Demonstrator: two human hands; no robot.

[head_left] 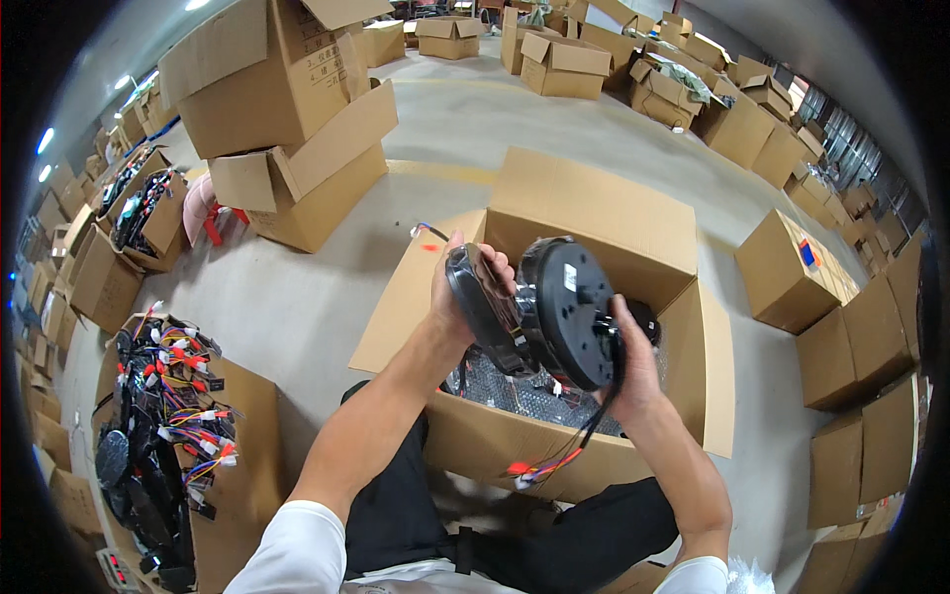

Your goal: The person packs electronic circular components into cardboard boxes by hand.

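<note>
My left hand (pixel 448 295) is closed around a black rounded unit (pixel 483 302) with a glossy, film-like side; a cable with a white plug sticks out beyond the wrist. In my right hand (pixel 636 371) is a thick black disc-shaped unit (pixel 579 307) with a small white label on its flat face. Its cable hangs down to a bundle of coloured wires with red and white plugs (pixel 524 472). The two units are held side by side, touching or nearly so, above an open cardboard box (pixel 515 208). Bubble wrap (pixel 505 386) lies inside that box, along with another dark part, mostly hidden.
To my left stands a carton (pixel 247 426) filled with black units (pixel 139 475) and coloured wires. Stacked open cartons (pixel 297 188) rise at the far left, beside a pink and red object (pixel 203 210). More cartons (pixel 782 267) line the right side and the back.
</note>
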